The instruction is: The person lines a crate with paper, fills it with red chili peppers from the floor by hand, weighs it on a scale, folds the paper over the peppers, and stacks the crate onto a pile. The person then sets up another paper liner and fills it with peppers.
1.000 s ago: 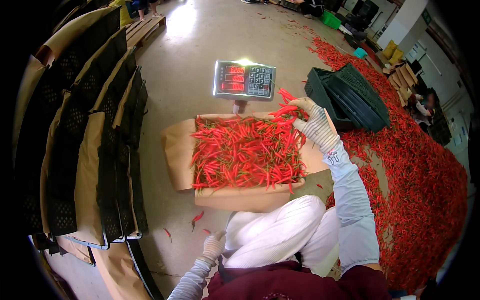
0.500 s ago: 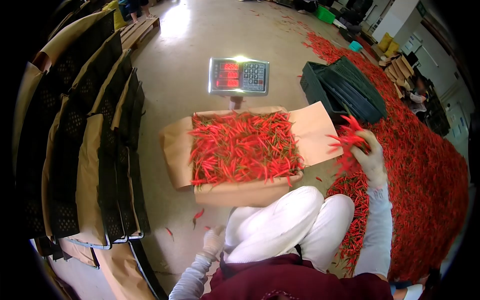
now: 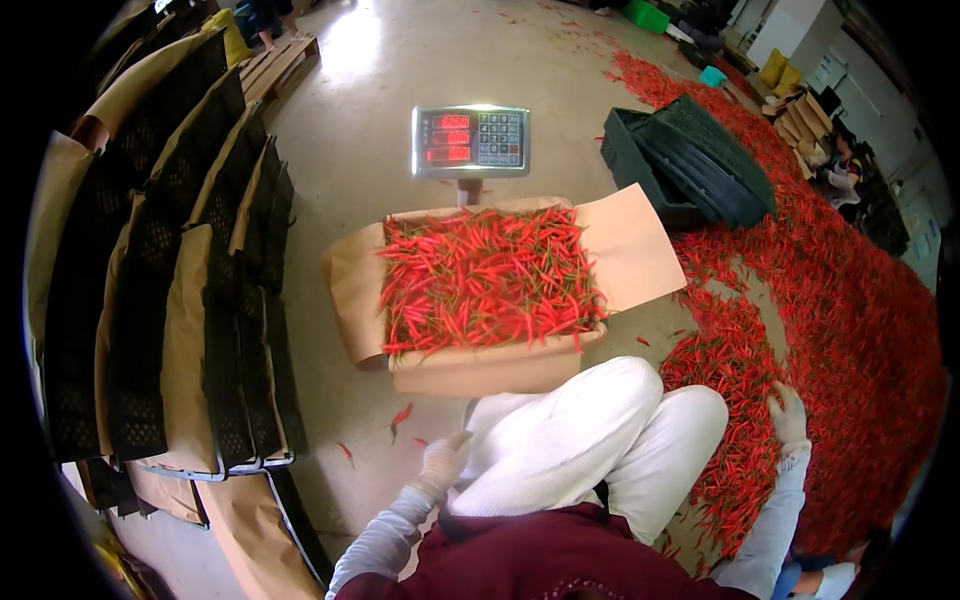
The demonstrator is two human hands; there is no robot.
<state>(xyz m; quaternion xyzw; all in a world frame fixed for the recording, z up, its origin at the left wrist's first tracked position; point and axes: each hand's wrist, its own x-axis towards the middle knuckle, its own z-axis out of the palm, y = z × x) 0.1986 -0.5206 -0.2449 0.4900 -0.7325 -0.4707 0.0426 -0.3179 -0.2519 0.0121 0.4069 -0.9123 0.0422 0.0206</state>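
Note:
A paper-lined box full of red chilies (image 3: 490, 280) sits in front of the knees, its brown paper flaps (image 3: 632, 248) folded outward. Just beyond it stands a scale display (image 3: 471, 141) with lit red digits. My right hand (image 3: 789, 414), gloved, rests at the large heap of red chilies (image 3: 850, 350) on the right, fingers apart and holding nothing visible. My left hand (image 3: 443, 462), also gloved, is beside my left knee, its fingers curled; whether anything is inside is hidden.
Black crates lined with brown paper (image 3: 180, 330) are stacked on the left. Dark green crates (image 3: 690, 165) lie at the upper right. A few loose chilies (image 3: 401, 416) are on the floor near my left hand. Another person (image 3: 845, 175) is at the far right.
My right hand held a bunch of chilies near the right paper flap; now it is lower, at the heap, without the bunch. My left hand has shifted slightly up and right.

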